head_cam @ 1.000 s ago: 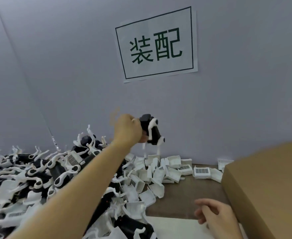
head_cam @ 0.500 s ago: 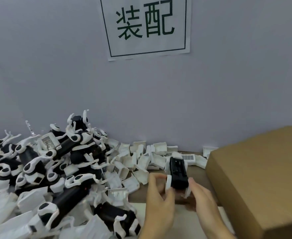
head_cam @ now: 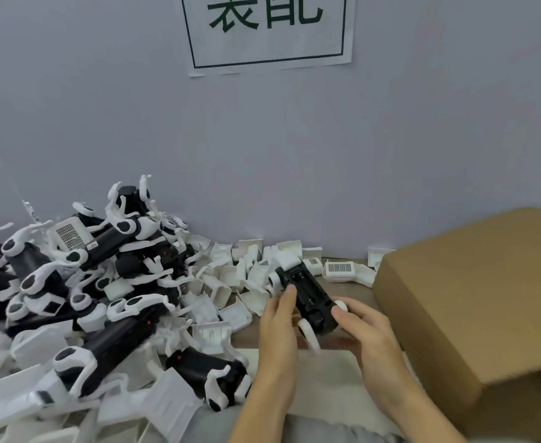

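Black boxy plastic body (head_cam: 309,297), rounded white fittings (head_cam: 307,334), in the grip of left hand (head_cam: 277,327) and right hand (head_cam: 366,330).

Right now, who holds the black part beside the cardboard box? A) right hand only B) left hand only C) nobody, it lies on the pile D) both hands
D: the left hand and the right hand each grip the black part, one on either side.
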Demonstrator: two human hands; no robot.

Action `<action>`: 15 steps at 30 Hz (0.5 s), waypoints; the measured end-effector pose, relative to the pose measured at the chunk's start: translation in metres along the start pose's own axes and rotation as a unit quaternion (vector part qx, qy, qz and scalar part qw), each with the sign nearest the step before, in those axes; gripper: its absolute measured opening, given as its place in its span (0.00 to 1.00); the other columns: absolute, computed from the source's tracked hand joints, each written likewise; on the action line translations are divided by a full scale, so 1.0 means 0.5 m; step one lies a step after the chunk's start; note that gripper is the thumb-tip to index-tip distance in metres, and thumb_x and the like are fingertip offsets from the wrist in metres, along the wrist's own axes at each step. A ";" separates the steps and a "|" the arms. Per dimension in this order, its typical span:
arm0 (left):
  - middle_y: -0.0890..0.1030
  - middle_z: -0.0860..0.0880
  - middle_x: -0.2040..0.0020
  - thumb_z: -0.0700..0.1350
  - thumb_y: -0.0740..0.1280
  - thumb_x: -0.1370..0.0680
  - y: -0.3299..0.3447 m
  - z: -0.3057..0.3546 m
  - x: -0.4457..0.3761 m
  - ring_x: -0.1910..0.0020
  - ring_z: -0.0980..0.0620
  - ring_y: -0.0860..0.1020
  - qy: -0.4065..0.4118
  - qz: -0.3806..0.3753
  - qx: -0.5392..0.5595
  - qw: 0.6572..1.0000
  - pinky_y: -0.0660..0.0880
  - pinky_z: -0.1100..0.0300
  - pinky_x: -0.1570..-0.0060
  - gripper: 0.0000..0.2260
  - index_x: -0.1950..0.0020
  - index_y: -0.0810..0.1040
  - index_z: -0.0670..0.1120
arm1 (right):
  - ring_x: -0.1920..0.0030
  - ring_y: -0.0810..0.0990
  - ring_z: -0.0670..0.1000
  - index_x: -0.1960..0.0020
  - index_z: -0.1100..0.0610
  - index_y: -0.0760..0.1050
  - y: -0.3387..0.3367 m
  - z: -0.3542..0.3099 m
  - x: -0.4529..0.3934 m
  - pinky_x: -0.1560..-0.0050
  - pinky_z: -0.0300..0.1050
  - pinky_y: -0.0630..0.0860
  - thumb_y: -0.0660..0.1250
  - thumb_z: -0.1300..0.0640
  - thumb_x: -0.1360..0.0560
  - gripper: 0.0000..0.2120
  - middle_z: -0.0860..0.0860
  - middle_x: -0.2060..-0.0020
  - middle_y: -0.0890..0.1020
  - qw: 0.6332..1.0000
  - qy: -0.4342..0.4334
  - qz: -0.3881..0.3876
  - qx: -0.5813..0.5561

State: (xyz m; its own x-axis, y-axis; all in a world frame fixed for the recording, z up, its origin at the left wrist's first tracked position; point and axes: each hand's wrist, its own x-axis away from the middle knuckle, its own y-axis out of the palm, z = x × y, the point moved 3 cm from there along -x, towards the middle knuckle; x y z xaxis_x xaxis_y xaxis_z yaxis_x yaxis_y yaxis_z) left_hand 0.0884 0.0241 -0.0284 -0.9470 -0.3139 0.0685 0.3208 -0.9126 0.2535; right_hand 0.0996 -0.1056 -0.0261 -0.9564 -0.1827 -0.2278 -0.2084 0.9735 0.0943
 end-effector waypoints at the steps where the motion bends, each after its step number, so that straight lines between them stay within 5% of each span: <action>1: 0.86 0.40 0.51 0.56 0.62 0.18 0.000 -0.004 -0.003 0.53 0.47 0.85 -0.018 0.000 0.024 1.000 0.78 0.51 0.51 0.17 0.45 0.83 0.45 | 0.49 0.85 0.62 0.46 0.58 0.84 0.003 0.001 0.001 0.43 0.61 0.78 0.64 0.60 0.20 0.11 0.59 0.52 0.86 1.000 0.003 -0.015 0.004; 5: 0.85 0.35 0.51 0.53 0.60 0.16 -0.002 -0.011 -0.009 0.51 0.35 0.81 -0.047 0.011 0.083 0.995 0.74 0.38 0.42 0.19 0.45 0.83 0.40 | 0.51 0.85 0.53 0.46 0.53 0.85 0.014 0.003 0.006 0.53 0.40 0.79 0.65 0.61 0.19 0.10 0.52 0.54 0.87 0.999 0.006 -0.017 0.051; 9: 0.83 0.33 0.45 0.50 0.58 0.15 0.000 -0.018 -0.015 0.43 0.33 0.81 -0.032 0.005 0.081 0.996 0.74 0.38 0.35 0.16 0.40 0.81 0.41 | 0.47 0.82 0.46 0.43 0.48 0.82 0.012 0.011 0.003 0.44 0.44 0.79 0.65 0.60 0.19 0.11 0.46 0.49 0.86 0.988 0.002 0.029 0.153; 15: 0.83 0.39 0.52 0.46 0.60 0.15 0.002 -0.018 -0.015 0.59 0.41 0.79 -0.018 -0.008 0.110 0.994 0.74 0.57 0.66 0.11 0.38 0.78 0.44 | 0.50 0.79 0.38 0.49 0.36 0.76 0.025 0.011 0.009 0.50 0.30 0.74 0.73 0.49 0.26 0.11 0.43 0.49 0.82 0.967 -0.043 0.000 0.252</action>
State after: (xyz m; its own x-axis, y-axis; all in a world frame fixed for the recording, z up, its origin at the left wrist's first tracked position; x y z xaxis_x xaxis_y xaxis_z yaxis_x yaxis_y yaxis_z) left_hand 0.0961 0.0234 -0.0373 -0.9531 -0.2870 0.0962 0.2983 -0.8365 0.4596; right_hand 0.0939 -0.0936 -0.0315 -0.9314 -0.1910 -0.3098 -0.0607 0.9208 -0.3852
